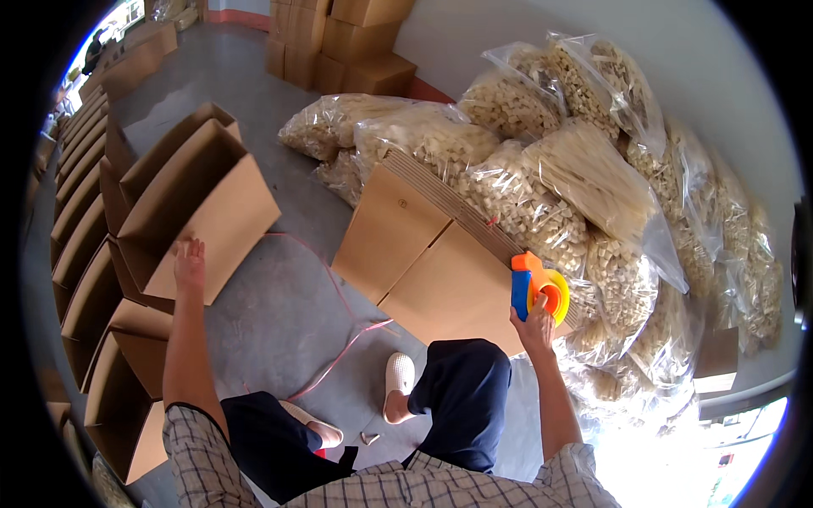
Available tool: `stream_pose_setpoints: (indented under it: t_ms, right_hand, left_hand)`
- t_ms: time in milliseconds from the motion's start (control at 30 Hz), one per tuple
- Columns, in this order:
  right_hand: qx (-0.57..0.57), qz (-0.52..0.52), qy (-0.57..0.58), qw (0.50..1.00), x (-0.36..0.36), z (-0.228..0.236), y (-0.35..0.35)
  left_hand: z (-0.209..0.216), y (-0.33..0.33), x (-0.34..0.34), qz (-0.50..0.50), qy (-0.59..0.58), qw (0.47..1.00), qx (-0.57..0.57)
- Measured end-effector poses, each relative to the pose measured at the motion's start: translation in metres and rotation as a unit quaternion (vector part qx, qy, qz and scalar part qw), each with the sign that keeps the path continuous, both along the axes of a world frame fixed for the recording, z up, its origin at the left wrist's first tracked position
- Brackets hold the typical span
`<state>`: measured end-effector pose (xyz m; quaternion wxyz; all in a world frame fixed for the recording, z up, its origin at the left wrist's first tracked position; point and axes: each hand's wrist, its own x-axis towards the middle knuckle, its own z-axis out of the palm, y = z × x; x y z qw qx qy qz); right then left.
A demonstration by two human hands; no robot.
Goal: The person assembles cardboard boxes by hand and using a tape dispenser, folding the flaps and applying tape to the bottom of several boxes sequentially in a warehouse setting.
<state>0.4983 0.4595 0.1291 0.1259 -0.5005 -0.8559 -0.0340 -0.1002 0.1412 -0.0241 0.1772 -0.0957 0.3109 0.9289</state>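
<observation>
At right, the right hand (535, 330) is closed around the tape dispenser (539, 281) by the flat cartons (453, 267); at left, the left hand (190, 261), fingers loosely open, meets a box (233, 222), which a hard push could tip.

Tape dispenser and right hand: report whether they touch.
Touching. The head view shows the right hand gripping the tape dispenser by its near side.

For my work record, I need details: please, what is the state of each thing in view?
Tape dispenser: held in right hand
Left boxes: open
Left hand: at one box, grip unclear
Flat cartons: folded, stacked
Plastic bags: filled, piled
Pink strap: loose on floor
Back boxes: stacked
</observation>
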Motion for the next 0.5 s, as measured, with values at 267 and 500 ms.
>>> stream_pose_setpoints:
  t_ms: [267,500]
  right_hand:
    - [0.065,0.011,0.023,0.998,0.005,-0.012,-0.003]
    - [0.029,0.009,0.046,0.998,-0.013,-0.006,0.006]
  left_hand:
    - [0.069,0.114,0.144,-0.332,0.239,0.866,-0.290]
    - [0.100,0.184,0.286,-0.329,0.675,0.586,-0.305]
